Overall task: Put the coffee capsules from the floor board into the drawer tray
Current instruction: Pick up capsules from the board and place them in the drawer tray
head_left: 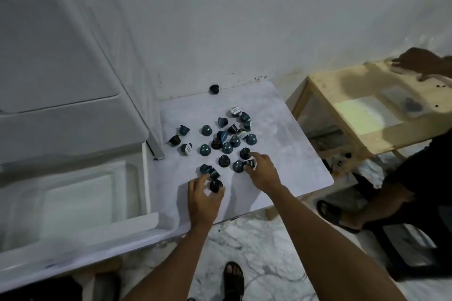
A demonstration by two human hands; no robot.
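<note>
Currently I have the left hand [204,194] near the floor board's [288,129] 6 o'clock edge, fingers curled round a dark capsule [215,186]. The right hand [263,171] pinches a second capsule [250,163] at 5 o'clock of the capsule pile [227,140]. A stray capsule [214,88] sits at the 12 o'clock edge. The drawer tray [78,203] lies open at 9 o'clock; marbled surface runs from the pile to the 3 o'clock edge.

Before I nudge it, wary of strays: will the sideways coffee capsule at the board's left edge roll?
Likely yes: the coffee capsule lies sideways on the smooth floor board, so its tapered body should roll in an arc. Being small, it's probably light.
</note>
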